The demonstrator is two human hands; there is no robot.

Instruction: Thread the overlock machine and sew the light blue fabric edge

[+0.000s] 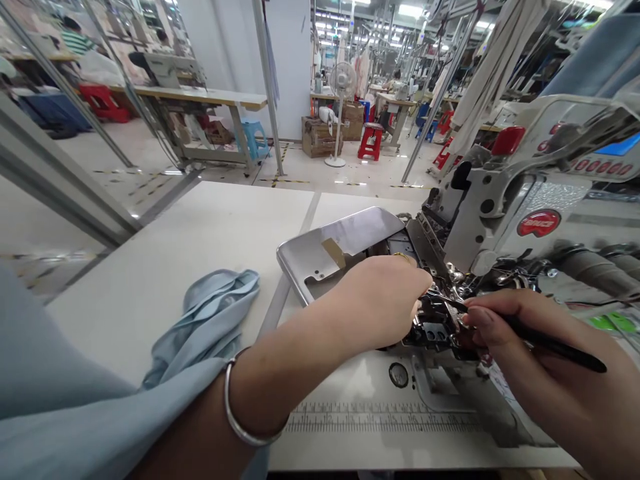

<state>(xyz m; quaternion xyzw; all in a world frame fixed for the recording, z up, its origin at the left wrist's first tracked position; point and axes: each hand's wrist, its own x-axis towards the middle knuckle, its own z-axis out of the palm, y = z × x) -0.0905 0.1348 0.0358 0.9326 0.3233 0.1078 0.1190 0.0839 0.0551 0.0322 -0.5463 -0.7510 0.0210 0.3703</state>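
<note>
My left hand (383, 300) reaches across to the opened front of an overlock sewing machine (505, 220), its fingers closed in a pinch. Whatever lies between those fingertips is too small or hidden to make out. From the right, my right hand (540, 360) grips black tweezers (550, 343), whose tips point left among the metal looper parts (453, 287), close to my left fingertips. The machine's metal cover plate (345, 233) is swung out to the left, with a piece of tan tape on it. Thread itself cannot be made out.
Light blue fabric (210, 313) lies bunched on the white table (200, 220) left of my forearm. A printed ruler strip (370, 419) runs along the front edge. Beyond the table stand a fan (342, 80), a red stool (371, 141) and another sewing table (210, 97).
</note>
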